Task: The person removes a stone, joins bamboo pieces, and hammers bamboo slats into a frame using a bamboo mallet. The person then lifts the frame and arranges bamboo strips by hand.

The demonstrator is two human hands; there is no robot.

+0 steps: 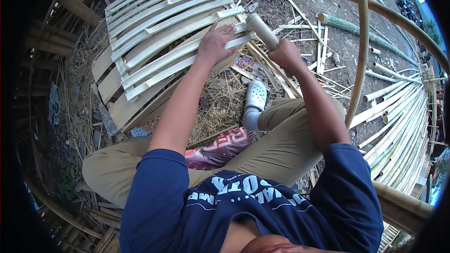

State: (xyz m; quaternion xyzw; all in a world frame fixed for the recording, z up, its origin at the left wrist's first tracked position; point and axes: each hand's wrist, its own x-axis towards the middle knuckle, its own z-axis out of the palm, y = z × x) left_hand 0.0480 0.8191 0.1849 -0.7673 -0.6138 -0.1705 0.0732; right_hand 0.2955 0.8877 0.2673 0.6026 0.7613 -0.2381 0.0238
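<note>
My right hand [287, 56] is closed round one end of a short, thick, pale stick [262, 32], which looks like bamboo or wood. Its far end points up and left, near the right edge of a slatted bamboo panel [173, 30]. Pale split strips run across the panel side by side, with crosspieces along its left and right sides. On the near strips, toward the panel's right edge, my left hand [217, 43] lies with its fingers stretched out. Wide boards [123, 111] show beneath the panel.
Split strips and offcuts [321, 49] litter the ground to the right. A green bamboo pole [344, 24] lies beyond them, and a stack of poles [398, 126] fans out at far right. A curved bamboo pole [363, 51] rises beside my right arm. Bamboo framing [51, 40] borders the left.
</note>
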